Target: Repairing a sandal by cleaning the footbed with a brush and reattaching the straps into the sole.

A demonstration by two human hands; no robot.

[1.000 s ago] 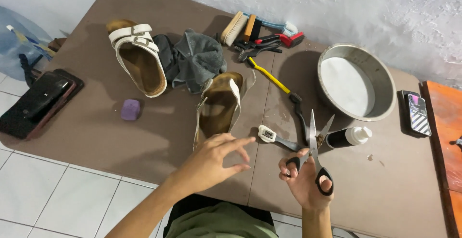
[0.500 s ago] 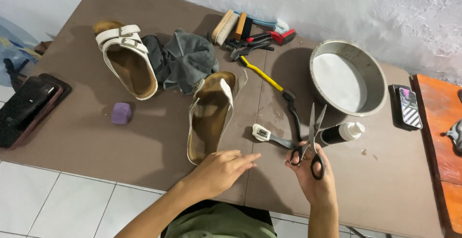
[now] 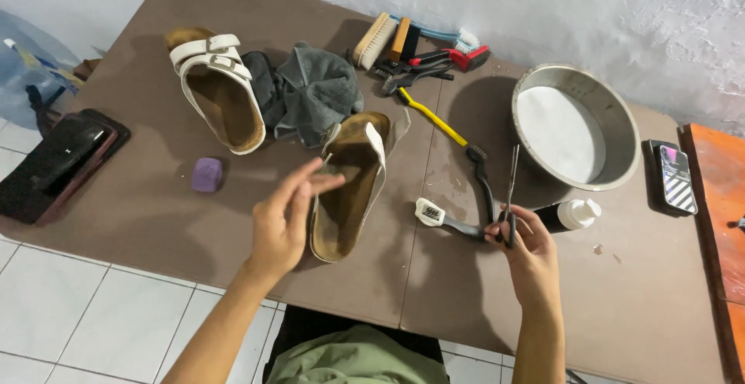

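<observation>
Right hand (image 3: 521, 246) is clamped on the scissors (image 3: 510, 198), blades up and closed I think; left hand (image 3: 289, 215) hovers open-fingered over the near sandal (image 3: 351, 186) on the surface (image 3: 140, 198); nothing looks cut yet, so I'd say early days.

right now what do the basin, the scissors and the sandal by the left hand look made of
Basin: likely steel or aluminium, dull grey sheen on the wall. Scissors in the right hand: thin dark blades, probably metal; handle material hidden by the fingers. Sandal near the left hand: tan matte footbed, cork or suede-like, with pale straps, perhaps leather or synthetic.
</observation>
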